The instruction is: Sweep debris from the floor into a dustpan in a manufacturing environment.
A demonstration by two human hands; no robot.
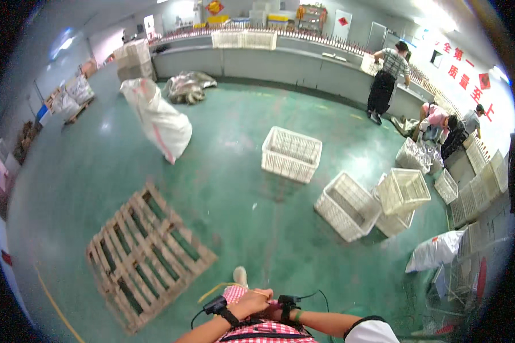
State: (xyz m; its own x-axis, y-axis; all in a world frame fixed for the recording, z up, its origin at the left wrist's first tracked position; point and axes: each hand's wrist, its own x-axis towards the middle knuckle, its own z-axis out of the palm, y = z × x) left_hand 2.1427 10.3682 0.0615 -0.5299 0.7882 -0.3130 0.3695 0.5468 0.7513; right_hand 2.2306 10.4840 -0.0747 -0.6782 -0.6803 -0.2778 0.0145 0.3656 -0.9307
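My left hand (pixel 250 303) and my right hand (pixel 272 310) are close together in front of my waist, over a red-and-white checked garment (pixel 269 330). The left hand is closed, its fingers bent toward the right hand. From it a thin yellow strip (pixel 216 287) trails out to the left and bends downward. The right hand sits partly behind the left one and in shade, so its fingers are hidden. Each wrist wears a black strap with a small black device, the left device (pixel 216 304) and the right device (pixel 289 299), with cables.
A wooden pallet (pixel 149 257) lies on the green floor at left. White crates (pixel 292 154) stand ahead and to the right, two of them stacked. A tall white sack (pixel 157 120) leans beyond the pallet. Several people work along the grey counter (pixel 326 71).
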